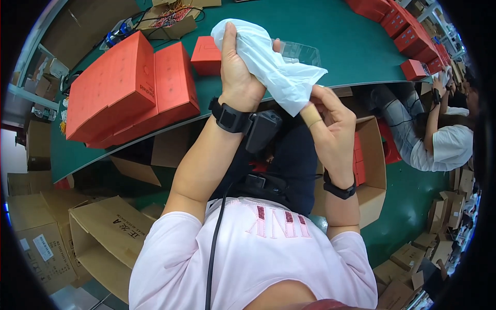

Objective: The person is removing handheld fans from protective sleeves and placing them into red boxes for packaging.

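Note:
A white, thin plastic bag (271, 62) is held up over the near edge of the table. My left hand (240, 77) is closed around its upper part from below, thumb on one side and fingertips showing on the other. At the bag's lower right corner, my right hand (333, 124) pinches the loose end between thumb and fingers. The bag looks creased; whether anything is inside cannot be seen. Just behind it on the table lies a clear plastic tray (305, 53), partly covered by the bag. A small red box (206, 56) stands left of my left hand.
Large red boxes (111, 90) are stacked on the left of the green table (356, 64). An open carton (170, 23) with wires sits behind them. More red boxes (408, 39) line the far right. A cardboard carton (373, 175) stands by my right forearm. Another person (439, 139) sits at right.

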Available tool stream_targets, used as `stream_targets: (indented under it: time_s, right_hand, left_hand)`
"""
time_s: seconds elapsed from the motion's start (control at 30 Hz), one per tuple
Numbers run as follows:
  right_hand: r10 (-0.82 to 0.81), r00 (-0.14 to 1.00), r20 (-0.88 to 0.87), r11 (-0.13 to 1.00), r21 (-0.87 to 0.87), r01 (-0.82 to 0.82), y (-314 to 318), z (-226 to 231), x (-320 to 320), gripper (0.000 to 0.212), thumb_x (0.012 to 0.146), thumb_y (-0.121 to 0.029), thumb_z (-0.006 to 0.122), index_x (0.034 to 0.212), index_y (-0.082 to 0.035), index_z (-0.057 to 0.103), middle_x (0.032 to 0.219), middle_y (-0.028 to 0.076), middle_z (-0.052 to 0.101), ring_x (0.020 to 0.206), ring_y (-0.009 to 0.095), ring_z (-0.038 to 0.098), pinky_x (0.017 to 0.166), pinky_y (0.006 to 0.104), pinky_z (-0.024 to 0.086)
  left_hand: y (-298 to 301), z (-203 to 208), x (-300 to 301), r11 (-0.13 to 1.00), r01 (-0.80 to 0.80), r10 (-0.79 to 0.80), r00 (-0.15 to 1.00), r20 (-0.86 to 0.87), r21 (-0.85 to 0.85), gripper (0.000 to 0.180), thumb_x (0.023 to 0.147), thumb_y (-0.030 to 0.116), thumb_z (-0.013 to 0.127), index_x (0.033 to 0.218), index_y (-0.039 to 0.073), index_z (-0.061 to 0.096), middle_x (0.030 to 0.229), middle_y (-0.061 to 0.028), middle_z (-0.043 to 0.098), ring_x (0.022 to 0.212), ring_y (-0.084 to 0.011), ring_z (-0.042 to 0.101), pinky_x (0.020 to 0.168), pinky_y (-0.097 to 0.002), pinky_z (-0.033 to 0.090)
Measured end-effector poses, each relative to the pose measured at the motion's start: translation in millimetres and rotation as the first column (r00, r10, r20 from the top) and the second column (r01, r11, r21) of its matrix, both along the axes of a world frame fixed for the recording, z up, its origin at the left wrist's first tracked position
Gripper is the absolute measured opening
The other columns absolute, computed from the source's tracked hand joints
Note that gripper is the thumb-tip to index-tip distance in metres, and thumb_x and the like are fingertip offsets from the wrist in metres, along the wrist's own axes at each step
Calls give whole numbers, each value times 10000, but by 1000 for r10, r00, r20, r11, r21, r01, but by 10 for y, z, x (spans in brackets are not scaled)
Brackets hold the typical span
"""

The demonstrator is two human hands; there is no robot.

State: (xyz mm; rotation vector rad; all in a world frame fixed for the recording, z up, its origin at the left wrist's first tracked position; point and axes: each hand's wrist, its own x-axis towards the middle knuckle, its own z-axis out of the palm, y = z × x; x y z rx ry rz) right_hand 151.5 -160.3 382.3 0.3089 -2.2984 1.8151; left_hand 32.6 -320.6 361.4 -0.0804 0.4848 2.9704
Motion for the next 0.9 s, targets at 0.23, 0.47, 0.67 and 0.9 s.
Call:
stream_targets:
  time_s: [0.23, 0.47, 0.67, 0.9]
  right_hand:
    - [183, 934, 307, 938, -340, -72, -82, -182, -104, 425, 952, -150, 685, 1317, 44, 588, 1087, 76, 674, 868, 113, 643, 732, 245, 523]
    - [251, 885, 393, 907, -415, -73, 34, -130, 182, 369, 994, -296, 599, 1153, 35, 630, 779, 66, 613, 552, 87, 524, 518, 204, 416]
    - [216, 883, 418, 922, -383, -45, 86, -168, 167, 380, 1000, -293, 564, 1146, 51, 634, 789, 108, 647, 519, 114, 551, 483, 221, 428]
    - [205, 882, 425, 932, -361, -42, 34, -305, 236, 420, 977, -274, 573, 1195, 83, 613, 869, 121, 661, 563, 132, 581, 529, 233, 455]
  left_hand:
    - [155, 248, 365, 872, -306, 215, 940, -264, -381, 320, 1040, 344, 614, 1162, 50, 644, 1019, -39, 688, 877, -139, 668, 761, -315, 556]
    - [-368, 293, 29, 924, -93, 42, 989, -142, -372, 455, 1049, 384, 544, 1289, -2, 581, 1182, -126, 689, 1076, -296, 674, 958, -417, 548]
    - [-49, 3, 459, 964, 106, -152, 972, -179, -243, 520, 1013, 492, 577, 1320, 73, 564, 1239, -46, 673, 1155, -194, 626, 1013, -390, 456]
    - [33, 2, 455, 949, 199, -198, 980, 26, -247, 367, 987, 342, 630, 1261, 99, 606, 1155, -23, 698, 1075, -170, 659, 970, -360, 488]
